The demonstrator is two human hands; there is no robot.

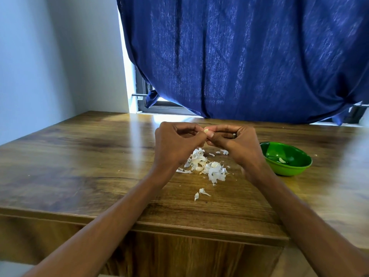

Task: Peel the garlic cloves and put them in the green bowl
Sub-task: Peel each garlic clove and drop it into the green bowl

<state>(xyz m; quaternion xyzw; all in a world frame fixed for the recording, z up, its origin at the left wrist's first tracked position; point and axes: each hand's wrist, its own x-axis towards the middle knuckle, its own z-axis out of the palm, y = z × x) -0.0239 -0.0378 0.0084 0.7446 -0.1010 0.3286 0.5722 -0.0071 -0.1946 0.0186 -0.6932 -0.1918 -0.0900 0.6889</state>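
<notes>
A pale garlic clove (206,130) is held above the wooden table between both hands. My left hand (177,140) pinches it from the left with curled fingers. My right hand (233,140), with a ring on one finger, pinches it from the right. Below the hands lies a heap of white garlic skins (214,170) with an unpeeled clove (199,168) among them. The green bowl (299,166) stands to the right of my right wrist, with a peeled clove (282,160) inside.
The wooden table (79,166) has its front edge close to me. Two loose skin flakes (200,193) lie near that edge. A blue curtain (239,56) hangs behind the table over a window, and a white wall is on the left.
</notes>
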